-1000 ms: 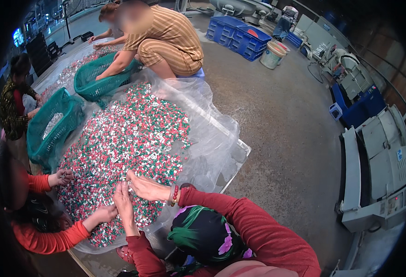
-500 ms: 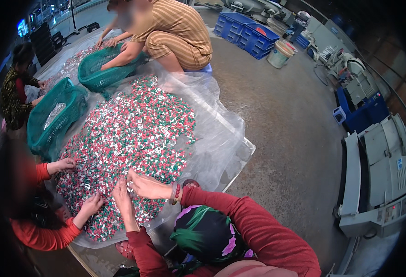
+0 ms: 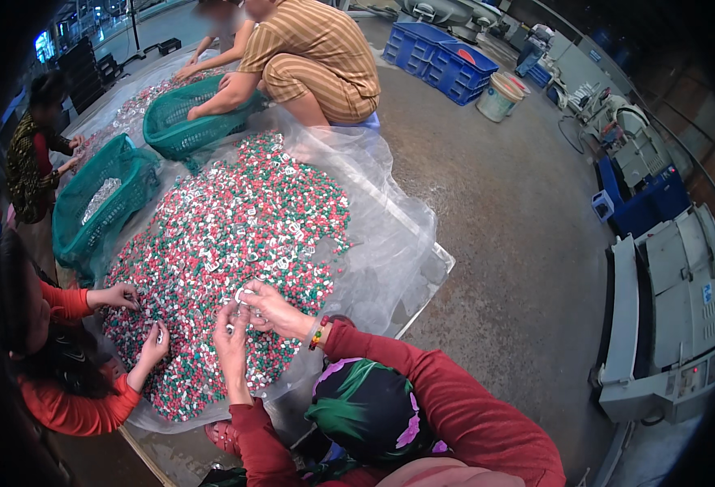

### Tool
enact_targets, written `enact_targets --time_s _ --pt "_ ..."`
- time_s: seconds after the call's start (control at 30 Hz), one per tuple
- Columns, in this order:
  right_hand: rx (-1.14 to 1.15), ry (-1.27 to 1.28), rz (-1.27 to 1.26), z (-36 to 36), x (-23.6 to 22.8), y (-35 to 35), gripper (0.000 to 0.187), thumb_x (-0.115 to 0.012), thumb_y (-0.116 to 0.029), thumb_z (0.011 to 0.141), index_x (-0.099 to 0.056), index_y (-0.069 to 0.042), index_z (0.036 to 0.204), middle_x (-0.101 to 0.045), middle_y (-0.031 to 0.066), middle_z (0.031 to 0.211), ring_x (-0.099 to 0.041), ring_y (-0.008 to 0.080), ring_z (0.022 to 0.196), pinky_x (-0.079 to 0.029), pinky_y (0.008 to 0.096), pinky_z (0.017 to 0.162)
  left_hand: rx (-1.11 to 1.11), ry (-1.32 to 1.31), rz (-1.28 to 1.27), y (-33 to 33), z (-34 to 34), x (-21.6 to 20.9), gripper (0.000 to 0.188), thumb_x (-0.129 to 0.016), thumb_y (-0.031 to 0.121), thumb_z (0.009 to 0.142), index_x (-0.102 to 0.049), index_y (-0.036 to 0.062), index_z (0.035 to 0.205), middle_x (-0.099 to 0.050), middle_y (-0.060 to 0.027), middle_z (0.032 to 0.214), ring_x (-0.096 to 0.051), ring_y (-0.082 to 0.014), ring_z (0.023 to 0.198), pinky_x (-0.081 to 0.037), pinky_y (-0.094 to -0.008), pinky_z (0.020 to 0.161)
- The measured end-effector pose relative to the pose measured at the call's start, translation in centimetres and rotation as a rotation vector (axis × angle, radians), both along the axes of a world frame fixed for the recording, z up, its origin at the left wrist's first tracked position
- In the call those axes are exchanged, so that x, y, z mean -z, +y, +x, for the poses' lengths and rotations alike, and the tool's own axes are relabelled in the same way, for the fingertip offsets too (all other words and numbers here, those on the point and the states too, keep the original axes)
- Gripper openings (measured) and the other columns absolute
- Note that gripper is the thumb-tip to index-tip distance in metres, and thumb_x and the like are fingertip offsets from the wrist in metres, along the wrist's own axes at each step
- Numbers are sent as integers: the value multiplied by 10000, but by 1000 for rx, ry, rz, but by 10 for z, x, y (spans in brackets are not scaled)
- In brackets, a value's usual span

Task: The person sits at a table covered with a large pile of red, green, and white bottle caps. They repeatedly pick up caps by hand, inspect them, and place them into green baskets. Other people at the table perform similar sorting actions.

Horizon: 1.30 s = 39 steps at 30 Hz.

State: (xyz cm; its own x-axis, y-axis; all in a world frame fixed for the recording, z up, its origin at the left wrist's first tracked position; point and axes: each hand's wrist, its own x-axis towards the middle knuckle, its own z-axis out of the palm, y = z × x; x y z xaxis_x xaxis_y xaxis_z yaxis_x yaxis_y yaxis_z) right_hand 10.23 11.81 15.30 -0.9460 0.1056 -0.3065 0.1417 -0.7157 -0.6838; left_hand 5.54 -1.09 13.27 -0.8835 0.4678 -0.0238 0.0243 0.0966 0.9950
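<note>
A broad heap of small red, green and white pieces point(image 3: 235, 219) is spread on a clear plastic sheet point(image 3: 382, 243). Over its near part my two hands are close together. My right hand point(image 3: 274, 315) pinches a small whitish ring-shaped piece point(image 3: 243, 297) between thumb and fingers. Just left of it, my left hand point(image 3: 231, 345) is raised with its fingers closed together by the same piece. Something small and pale shows at its fingertips, too small to name. Larger white, frame-like pieces point(image 3: 295, 230) lie scattered through the heap.
A co-worker in orange sleeves point(image 3: 77, 414) reaches into the heap at left. Two green plastic baskets point(image 3: 69, 231) stand beyond, with a person in striped clothes point(image 3: 317, 49) and others around. Blue crates point(image 3: 455, 71), a bucket point(image 3: 499, 101) and grey machines point(image 3: 682, 300) are farther right.
My hands have moved slightly right and up, and the whitish piece now shows at my right fingertips. The orange-sleeved co-worker's nearer hand has lifted a little from the heap.
</note>
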Motion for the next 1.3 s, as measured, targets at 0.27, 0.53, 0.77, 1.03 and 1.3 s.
enact_targets --time_s 0.27,0.53,0.77,1.03,1.3 --pt "-230 47 219 3 26 13 225 -539 -200 888 -482 -119 1091 -556 -14 871 -536 112 695 -424 266 568 -17 -84 -25 -21 -18 -3 406 -695 169 749 -595 -9 1100 -612 -112 1049 -573 -200 975 -452 -310 832" --pt "-132 -214 385 -5 -5 27 155 -522 -187 922 -513 -100 1051 -507 -16 590 -310 17 370 -192 190 333 -68 387 -75 3 -7 -15 140 -607 94 847 -661 43 967 -675 -91 907 -659 -191 795 -507 -304 678" --pt "-194 -115 773 1 9 18 187 -546 -142 909 -659 -19 994 -558 -41 629 -478 20 525 -357 179 457 -214 185 -64 -4 8 -12 164 -599 111 869 -616 32 1012 -670 -65 889 -643 -163 768 -506 -291 660" --pt "-53 -77 497 -10 18 4 153 -422 -176 970 -515 -68 915 -483 -8 686 -436 59 513 -349 192 440 -163 -874 991 -28 -2 84 320 -432 318 909 -555 53 1040 -629 -92 952 -630 -247 871 -533 -433 706" --pt "-219 635 1563 -21 18 -38 139 -479 -98 898 -545 17 940 -565 168 1022 -496 335 1096 -369 449 962 -286 -1247 1275 -15 6 160 382 -369 290 921 -553 19 1119 -618 -136 1051 -594 -263 983 -487 -412 865"
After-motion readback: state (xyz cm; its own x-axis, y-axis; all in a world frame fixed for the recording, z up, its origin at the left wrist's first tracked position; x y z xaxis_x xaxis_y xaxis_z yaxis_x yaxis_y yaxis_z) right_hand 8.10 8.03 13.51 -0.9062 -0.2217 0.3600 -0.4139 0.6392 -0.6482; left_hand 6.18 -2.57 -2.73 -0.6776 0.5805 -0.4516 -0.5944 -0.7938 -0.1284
